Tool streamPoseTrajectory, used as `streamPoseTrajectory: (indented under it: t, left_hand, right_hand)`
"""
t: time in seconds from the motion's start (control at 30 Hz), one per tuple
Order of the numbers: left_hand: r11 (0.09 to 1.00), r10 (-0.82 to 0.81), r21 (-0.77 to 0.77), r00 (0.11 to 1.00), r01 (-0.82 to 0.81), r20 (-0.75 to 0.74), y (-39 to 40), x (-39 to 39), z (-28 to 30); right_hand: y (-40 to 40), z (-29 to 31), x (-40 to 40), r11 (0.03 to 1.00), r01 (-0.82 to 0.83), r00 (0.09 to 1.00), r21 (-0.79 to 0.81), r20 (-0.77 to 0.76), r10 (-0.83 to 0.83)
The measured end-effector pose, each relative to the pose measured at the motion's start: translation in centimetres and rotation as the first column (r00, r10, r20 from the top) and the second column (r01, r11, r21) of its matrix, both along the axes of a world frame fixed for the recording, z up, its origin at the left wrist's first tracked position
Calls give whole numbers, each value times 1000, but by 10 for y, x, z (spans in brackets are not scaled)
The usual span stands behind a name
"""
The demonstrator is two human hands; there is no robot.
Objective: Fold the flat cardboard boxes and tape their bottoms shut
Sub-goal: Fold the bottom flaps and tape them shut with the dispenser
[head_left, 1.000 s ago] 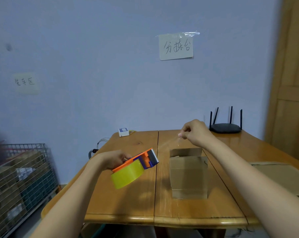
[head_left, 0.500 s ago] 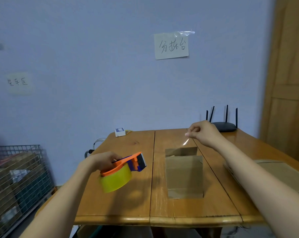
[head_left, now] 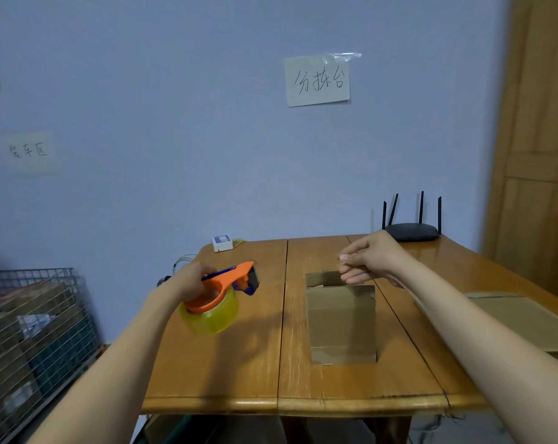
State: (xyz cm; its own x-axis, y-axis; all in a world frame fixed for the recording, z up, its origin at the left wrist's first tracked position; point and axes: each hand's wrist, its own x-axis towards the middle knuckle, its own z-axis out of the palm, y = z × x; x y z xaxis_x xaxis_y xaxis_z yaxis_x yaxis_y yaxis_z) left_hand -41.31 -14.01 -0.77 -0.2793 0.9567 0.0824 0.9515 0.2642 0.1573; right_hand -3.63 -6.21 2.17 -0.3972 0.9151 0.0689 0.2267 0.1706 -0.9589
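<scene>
One folded cardboard box (head_left: pixel 341 318) upright mid-table (head_left: pixel 226 373), top flaps shut, taping seemingly underway. Left hand (head_left: pixel 191 282) wrapped around the orange tape dispenser (head_left: pixel 221 296) beside it; right hand (head_left: pixel 372 261) above the far edge, thumb and forefinger pinched, whether on tape impossible to tell. Flat cardboard (head_left: pixel 511 322) at right not yet folded.
</scene>
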Motion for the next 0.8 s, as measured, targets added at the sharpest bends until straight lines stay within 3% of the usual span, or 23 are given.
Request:
streamPoseTrajectory:
  t: [0.13,0.37,0.57,0.67,0.8]
  left_hand:
    - [997,3,76,1000,-4,11,-3,-6,-2]
    - [980,-22,196,998,34,-65,-8,-9,2]
    - [968,-52,232,980,97,-194,-6,0,9]
    - [950,-67,274,957,148,-283,-5,8,13]
    - [942,-68,280,925,183,-373,-1,4,15]
  right_hand:
    - [1,4,-2,987,-101,991,-126,-96,90]
    - [-5,17,3,938,-296,951,-178,36,307]
    - [-1,16,-7,992,-12,997,-128,-76,2]
    - [4,16,-7,994,65,996,-92,-49,-69]
    - [7,23,-2,974,86,988,-208,-106,-110]
